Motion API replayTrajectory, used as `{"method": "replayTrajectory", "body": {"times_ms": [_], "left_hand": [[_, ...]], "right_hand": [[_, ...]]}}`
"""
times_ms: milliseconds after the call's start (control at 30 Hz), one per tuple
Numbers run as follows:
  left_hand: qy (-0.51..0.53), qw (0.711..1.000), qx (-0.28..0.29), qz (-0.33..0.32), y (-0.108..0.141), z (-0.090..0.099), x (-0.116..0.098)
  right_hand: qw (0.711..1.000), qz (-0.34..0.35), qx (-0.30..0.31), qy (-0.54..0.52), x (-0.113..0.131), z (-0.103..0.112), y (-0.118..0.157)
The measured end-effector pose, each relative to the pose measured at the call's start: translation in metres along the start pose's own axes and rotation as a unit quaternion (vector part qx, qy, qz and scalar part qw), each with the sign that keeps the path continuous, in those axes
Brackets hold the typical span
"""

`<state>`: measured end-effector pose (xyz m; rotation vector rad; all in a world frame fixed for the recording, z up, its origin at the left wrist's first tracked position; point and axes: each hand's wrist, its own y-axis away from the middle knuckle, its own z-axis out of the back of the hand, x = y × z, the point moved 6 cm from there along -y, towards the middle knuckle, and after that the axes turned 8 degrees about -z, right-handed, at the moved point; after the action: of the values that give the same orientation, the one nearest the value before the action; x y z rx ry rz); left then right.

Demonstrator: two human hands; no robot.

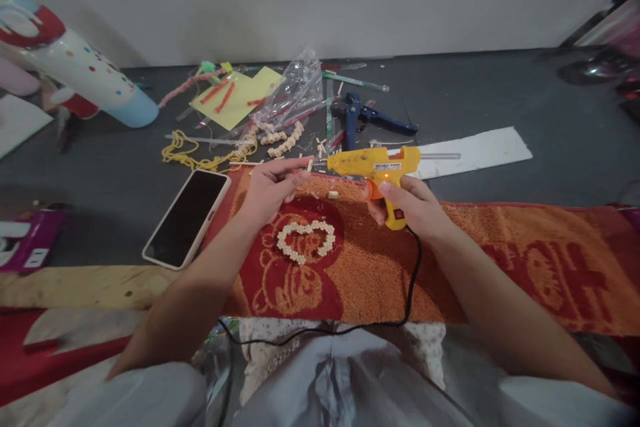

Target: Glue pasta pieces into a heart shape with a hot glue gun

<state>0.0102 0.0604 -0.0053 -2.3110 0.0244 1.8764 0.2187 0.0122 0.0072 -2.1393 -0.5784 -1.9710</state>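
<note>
My right hand (407, 203) is wrapped round the handle of a yellow glue gun (373, 161), fingers at its orange trigger. A clear glue stick (440, 156) juts out of the gun's back end. Between the fingertips of my left hand (275, 190) is a small pale wooden piece (310, 165), right at the gun's nozzle; whether they touch I cannot tell. Below, on the orange and red towel (380, 260), lies a heart-shaped outline of small pale pieces (307, 240), with a gap at its lower right. A loose pale piece (333, 195) rests above it.
A phone (187, 219) lies left of the towel. Behind are yellow string (193, 159), curved strips of pale pieces (286, 140), a blue-handled cutter (375, 117), a plastic bag (300, 87) and white card (475, 152). A bottle (95, 70) leans far left. The black cord (413, 273) crosses the towel.
</note>
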Motion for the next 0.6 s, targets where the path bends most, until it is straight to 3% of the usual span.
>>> {"method": "replayTrajectory", "body": {"times_ms": [600], "left_hand": [[-0.011,1.000,-0.004,-0.007,-0.0011,0.0023,0.0013]], "right_hand": [[1.000,-0.001,0.004,0.001,-0.0021,-0.0005,0.0005]]}}
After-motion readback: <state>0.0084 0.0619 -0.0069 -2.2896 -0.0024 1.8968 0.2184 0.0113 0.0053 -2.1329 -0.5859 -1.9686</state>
